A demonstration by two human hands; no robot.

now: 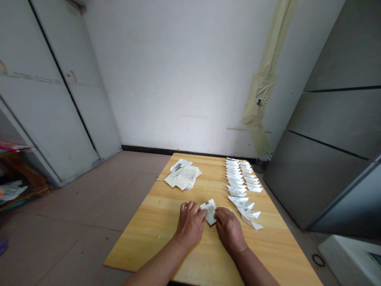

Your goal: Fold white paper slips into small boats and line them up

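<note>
A small folded piece of printed paper [210,211] is held between my two hands, just above or on the wooden table. My left hand [191,223] pinches its left edge with curled fingers. On the opposite side, the fingers of my right hand [229,228] close on its right edge. Right of my hands, folded paper boats [237,182] stand in two rows running toward the far edge. A loose pile of printed paper sheets [186,176] lies at the far left of the table.
The light wooden table [143,234] has a tiny white scrap [159,237] on its left part. A grey cabinet [336,131] stands close on the right, a white box [351,258] below it. White cupboards [59,79] line the left; a white wall [178,79] is behind.
</note>
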